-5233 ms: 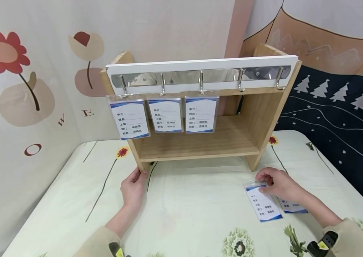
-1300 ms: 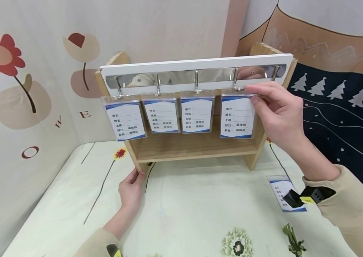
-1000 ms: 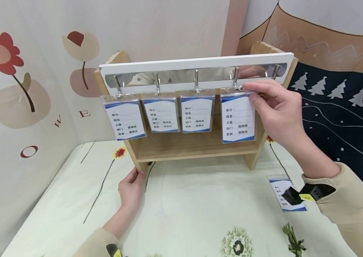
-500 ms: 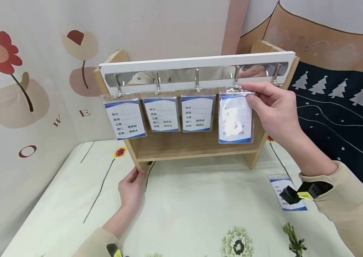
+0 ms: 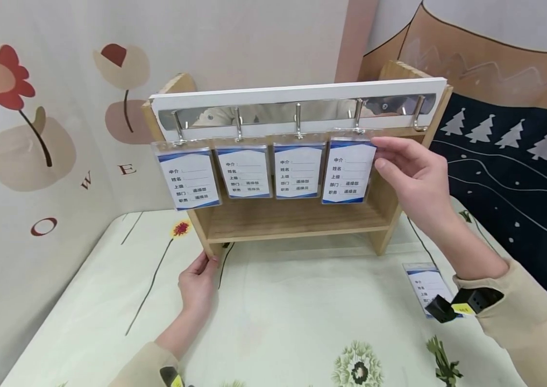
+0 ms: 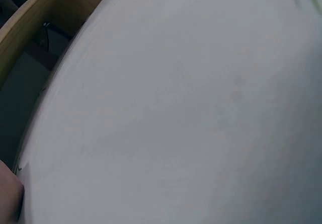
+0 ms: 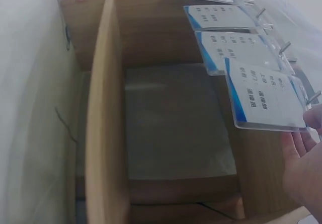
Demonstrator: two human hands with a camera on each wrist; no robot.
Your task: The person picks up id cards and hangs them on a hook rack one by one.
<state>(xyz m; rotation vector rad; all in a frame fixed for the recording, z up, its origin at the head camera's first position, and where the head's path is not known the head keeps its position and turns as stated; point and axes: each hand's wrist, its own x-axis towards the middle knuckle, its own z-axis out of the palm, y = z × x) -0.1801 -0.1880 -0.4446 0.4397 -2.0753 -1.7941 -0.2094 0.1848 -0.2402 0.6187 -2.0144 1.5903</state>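
Several clear-sleeved ID badges hang in a row from hooks on a small wooden shelf. The rightmost hanging badge (image 5: 348,172) tilts slightly on the fourth hook (image 5: 358,115). My right hand (image 5: 420,183) is at that badge's right edge, with forefinger and thumb spread apart; the right wrist view shows the same badge (image 7: 264,95) beside the fingers. My left hand (image 5: 198,285) grips the foot of the shelf's left side panel (image 5: 203,231). One more badge (image 5: 428,285) lies on the cloth under my right wrist, partly covered by the wrist camera.
The wooden shelf (image 5: 297,220) stands on a pale flowered cloth (image 5: 273,312). Across its top front runs a white board with a metal hook strip (image 5: 278,113); the fifth hook (image 5: 418,114) at far right carries nothing. Printed curtains (image 5: 254,43) close off the back and sides.
My right hand took a badge from the cloth and brought it up to the fourth hook. In the last half second its fingers parted and the badge swung left. My left hand stayed put.
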